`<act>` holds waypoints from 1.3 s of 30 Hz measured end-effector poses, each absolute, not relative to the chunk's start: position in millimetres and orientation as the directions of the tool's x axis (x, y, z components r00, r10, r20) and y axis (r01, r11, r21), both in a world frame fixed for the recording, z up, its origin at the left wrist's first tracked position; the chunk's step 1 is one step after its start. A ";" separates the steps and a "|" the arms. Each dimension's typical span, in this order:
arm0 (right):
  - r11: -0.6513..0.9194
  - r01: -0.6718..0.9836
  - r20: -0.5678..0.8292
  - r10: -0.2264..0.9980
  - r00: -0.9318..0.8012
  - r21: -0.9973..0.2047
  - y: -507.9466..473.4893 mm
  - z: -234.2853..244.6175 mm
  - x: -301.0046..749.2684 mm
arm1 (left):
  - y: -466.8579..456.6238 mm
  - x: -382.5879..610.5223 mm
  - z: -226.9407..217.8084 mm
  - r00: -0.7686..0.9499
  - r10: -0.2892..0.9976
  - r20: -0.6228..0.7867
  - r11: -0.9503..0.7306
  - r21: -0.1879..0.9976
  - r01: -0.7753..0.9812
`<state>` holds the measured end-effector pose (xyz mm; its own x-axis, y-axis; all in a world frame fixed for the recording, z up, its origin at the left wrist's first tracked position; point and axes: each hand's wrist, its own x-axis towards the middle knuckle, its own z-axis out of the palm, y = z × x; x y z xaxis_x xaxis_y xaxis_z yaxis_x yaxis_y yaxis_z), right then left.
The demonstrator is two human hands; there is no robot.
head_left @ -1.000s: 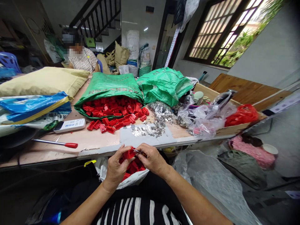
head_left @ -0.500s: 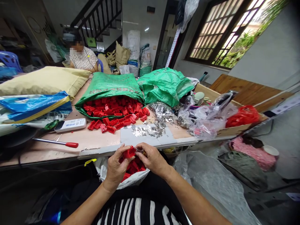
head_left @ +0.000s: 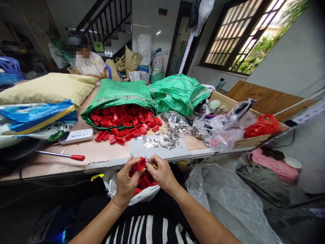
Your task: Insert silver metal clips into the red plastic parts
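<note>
Between the thumb and fingers of my left hand is a small red plastic part, held above a white sack. My right hand is closed around a slim pointed tool with a yellowish grip, whose exact kind I cannot make out. Its thin metal tip lies close to the red part; whether they touch is unclear. More red parts fill the white sack below my hands. On the table edge beyond, small flat silver metal pieces are spread over a grey sheet.
A green sack spills red parts onto the table. Nearby are a second green bag, a white boxy device, a red-handled rod and a box of plastic bags. Another person sits across the table.
My right hand has drawn slightly away from the red part, so the tool's tip and yellowish grip show more. My left hand stays nearly in place.
</note>
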<state>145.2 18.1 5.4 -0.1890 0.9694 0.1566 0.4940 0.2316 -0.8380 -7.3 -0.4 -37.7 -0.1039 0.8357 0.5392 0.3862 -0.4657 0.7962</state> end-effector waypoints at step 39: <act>0.201 0.560 0.137 0.978 -0.155 -0.804 14.9 9.0 147.4 | -1.2 -6.0 -36.9 -0.080 0.792 0.605 -0.520 0.737 0.431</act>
<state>147.4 14.9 9.0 -0.1547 0.9783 0.1375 0.5598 0.2015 -0.8037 -6.0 -1.2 -36.9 -0.0796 0.7920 0.6053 0.4308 -0.5202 0.7374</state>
